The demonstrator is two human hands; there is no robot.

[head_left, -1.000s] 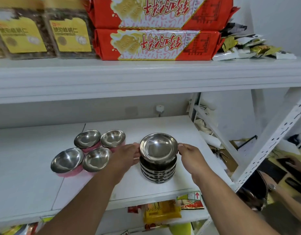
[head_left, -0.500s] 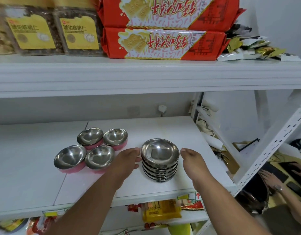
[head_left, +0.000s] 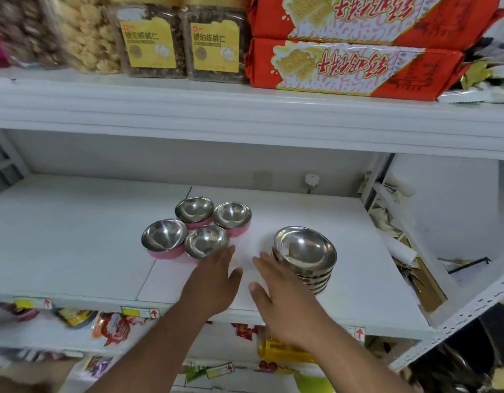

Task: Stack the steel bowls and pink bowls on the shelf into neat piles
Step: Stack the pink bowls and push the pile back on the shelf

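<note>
My left hand [head_left: 216,279] is open with the fingers spread, and it holds nothing. Its fingertips are just beside the nearest of the four pink bowls [head_left: 206,242], maybe touching its rim; I cannot tell. These bowls stand in a close group on the white shelf [head_left: 74,236], beyond this hand and a little to its left. My right hand [head_left: 282,296] is open too and empty. The pile of steel bowls [head_left: 304,259] stands just to its right, touching its fingers or almost.
</note>
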